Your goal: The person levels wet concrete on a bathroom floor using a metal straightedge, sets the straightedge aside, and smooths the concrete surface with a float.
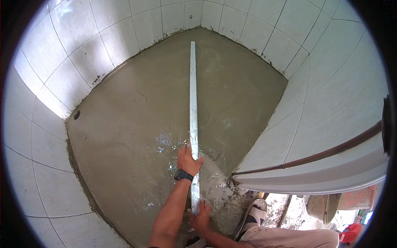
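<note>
A long, pale straight bar (pixel 193 95) lies on wet grey mortar (pixel 136 103) that covers the floor, its far end pointing to the back corner. My left hand (pixel 189 160), with a dark watch (pixel 183 175) on the wrist, is closed around the bar at its lower part. Nearer to me, my right hand (pixel 202 215) grips the bar's near end. Beside the hands on the right, the mortar is rougher and wetter, with shiny water on the surface.
White tiled walls (pixel 87 53) enclose the floor. A dark hole (pixel 77 115) shows near the left wall. At the lower right are a door panel (pixel 314 182), my sandalled foot (pixel 257 211), a mortar-stained bucket (pixel 324 206) and a red object (pixel 350 233).
</note>
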Demonstrator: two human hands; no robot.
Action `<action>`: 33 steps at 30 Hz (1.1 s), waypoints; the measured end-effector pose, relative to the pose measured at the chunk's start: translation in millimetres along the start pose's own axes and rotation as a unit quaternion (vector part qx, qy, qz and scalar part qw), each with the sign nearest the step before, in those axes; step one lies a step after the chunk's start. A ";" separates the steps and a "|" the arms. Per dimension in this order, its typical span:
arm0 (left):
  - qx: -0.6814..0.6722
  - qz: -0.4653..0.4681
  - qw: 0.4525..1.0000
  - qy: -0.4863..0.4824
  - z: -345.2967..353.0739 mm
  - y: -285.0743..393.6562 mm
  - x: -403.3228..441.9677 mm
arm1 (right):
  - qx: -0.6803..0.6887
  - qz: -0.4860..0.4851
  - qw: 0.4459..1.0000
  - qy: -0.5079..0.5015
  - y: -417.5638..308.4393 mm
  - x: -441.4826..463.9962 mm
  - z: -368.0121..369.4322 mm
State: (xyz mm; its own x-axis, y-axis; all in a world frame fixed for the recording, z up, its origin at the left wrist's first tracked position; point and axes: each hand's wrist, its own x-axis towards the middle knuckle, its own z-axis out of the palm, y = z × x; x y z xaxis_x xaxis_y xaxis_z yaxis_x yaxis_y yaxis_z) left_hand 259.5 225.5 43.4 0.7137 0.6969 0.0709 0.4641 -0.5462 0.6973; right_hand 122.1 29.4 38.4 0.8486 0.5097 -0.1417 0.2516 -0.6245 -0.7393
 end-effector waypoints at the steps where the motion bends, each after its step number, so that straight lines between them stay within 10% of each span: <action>1: 0.006 0.029 0.999 0.040 4.8 -3.4 -4.1 | -0.020 -0.004 1.000 0.000 0.5 -3.5 1.0; 19: -0.015 0.050 0.998 0.043 -13.7 -19.0 -53.4 | 0.168 -0.026 0.985 0.030 -5.9 45.8 -41.9; 26: 0.005 0.037 0.999 -0.029 -20.4 -22.4 -62.5 | 0.005 -0.087 0.991 0.099 -14.4 176.9 -42.3; 33: 0.001 0.055 0.998 -0.008 -12.2 -21.7 -69.3 | -0.129 0.054 0.990 0.030 -64.9 244.6 -27.5</action>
State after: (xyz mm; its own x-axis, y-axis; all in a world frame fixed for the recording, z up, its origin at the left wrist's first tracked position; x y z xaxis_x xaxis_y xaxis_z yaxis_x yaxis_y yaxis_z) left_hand 193.6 194.7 32.1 0.7684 0.6253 0.1363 0.3836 -0.6205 0.6840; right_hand 326.1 178.3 69.8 0.9013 0.4008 -0.1644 0.2628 -0.8076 -0.5279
